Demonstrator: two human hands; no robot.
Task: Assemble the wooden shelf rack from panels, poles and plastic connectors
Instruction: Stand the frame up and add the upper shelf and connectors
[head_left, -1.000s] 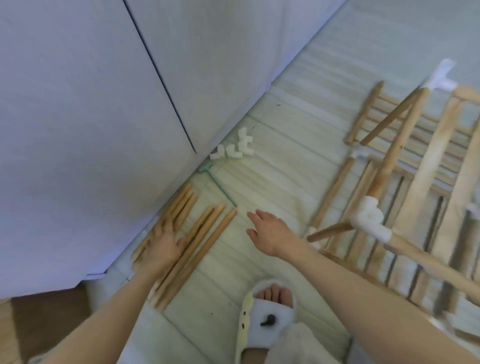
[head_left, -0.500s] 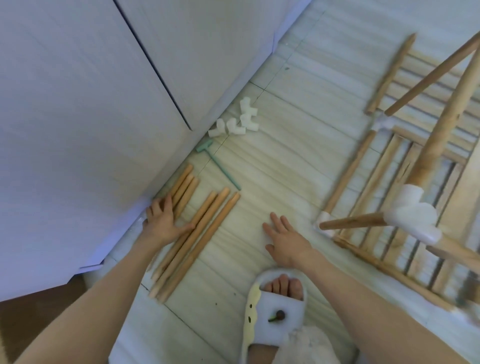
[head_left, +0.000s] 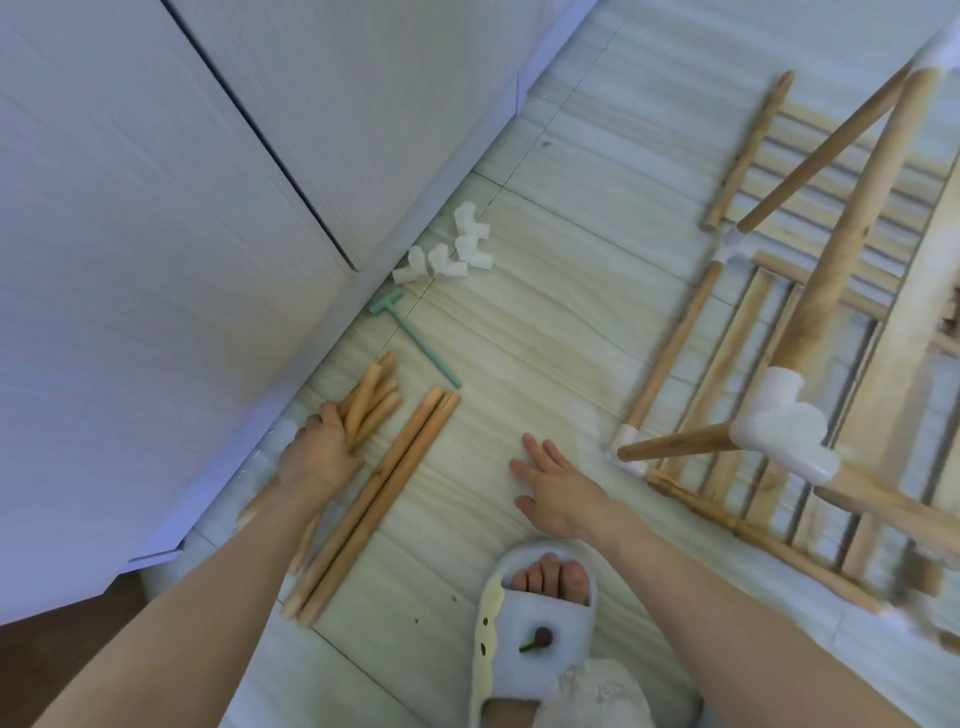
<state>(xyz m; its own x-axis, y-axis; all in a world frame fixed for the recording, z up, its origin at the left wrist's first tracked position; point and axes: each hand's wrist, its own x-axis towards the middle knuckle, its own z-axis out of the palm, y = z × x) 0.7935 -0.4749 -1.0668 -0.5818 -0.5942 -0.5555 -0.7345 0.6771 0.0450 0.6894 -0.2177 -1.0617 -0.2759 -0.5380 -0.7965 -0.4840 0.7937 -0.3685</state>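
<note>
A bunch of sticks (head_left: 371, 402) was held by the left hand (head_left: 318, 457); the right hand (head_left: 558, 480) was flat and empty. The bunch should be gripped tight and lifted level.

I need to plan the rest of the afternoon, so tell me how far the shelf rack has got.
Partly built. Done: the rack frame at right already has poles joined by white connectors, over a slatted panel on the floor. In hand: the left hand grips a bundle of short poles by the cabinet; the right hand rests open on the floor. Left: three long poles, loose connectors and a green tool lie unused.
</note>
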